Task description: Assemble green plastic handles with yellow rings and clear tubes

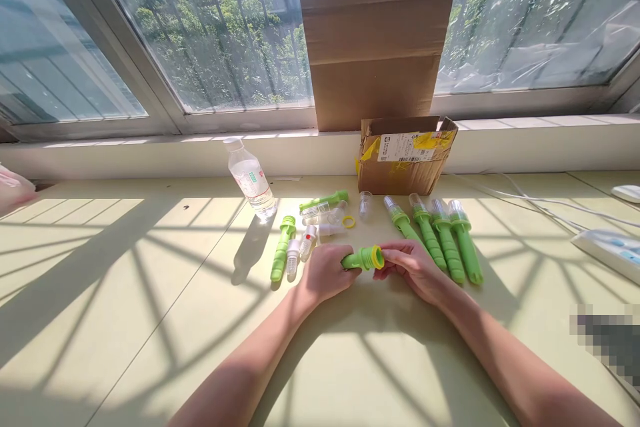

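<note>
My left hand is wrapped round the body of a green tube, its open end turned right. A yellow ring sits at that end, and the fingertips of my right hand pinch its edge. Left of my left hand lie another green tube and two small clear parts, one with a red dot. Behind the hands are a green tube, clear pieces and a loose yellow ring. Several green tubes with clear tips lie side by side to the right.
A water bottle stands behind on the left. An open cardboard box is at the back by the window, with a clear cup before it. White cables and a power strip lie at the right.
</note>
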{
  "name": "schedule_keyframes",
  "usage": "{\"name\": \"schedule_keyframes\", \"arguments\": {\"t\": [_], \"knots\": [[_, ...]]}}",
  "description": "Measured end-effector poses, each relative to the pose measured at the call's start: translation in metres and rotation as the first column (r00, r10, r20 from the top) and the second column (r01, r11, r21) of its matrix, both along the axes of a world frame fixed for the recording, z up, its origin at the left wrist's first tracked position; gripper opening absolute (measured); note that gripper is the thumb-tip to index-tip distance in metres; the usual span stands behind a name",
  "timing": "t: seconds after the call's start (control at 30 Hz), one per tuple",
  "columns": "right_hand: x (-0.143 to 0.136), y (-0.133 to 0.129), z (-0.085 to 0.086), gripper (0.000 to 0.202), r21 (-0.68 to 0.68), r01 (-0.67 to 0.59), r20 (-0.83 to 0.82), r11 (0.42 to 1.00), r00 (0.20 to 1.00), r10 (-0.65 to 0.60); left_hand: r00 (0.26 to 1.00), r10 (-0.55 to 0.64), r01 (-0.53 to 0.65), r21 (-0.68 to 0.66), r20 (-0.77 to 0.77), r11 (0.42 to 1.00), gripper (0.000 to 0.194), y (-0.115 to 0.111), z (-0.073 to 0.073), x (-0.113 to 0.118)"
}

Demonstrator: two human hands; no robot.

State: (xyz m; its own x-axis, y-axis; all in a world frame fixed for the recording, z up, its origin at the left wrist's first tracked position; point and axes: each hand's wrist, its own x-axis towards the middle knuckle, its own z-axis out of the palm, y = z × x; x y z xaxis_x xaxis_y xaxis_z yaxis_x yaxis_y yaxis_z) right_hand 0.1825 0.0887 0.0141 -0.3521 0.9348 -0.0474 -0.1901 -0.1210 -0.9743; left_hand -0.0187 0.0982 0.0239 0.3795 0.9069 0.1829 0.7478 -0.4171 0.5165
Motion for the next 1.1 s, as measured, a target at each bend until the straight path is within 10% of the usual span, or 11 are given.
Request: {"name": "schedule_keyframes", "arguments": {"t": [1.1], "knots": [[-0.010,-0.013,0.009,0.030,-0.169,-0.074,-0.226,0.983,0.973,0.035,0.991,0.104,-0.096,0.089,-0.089,0.991,0.012,-0.007,-0.003,0.006]]}}
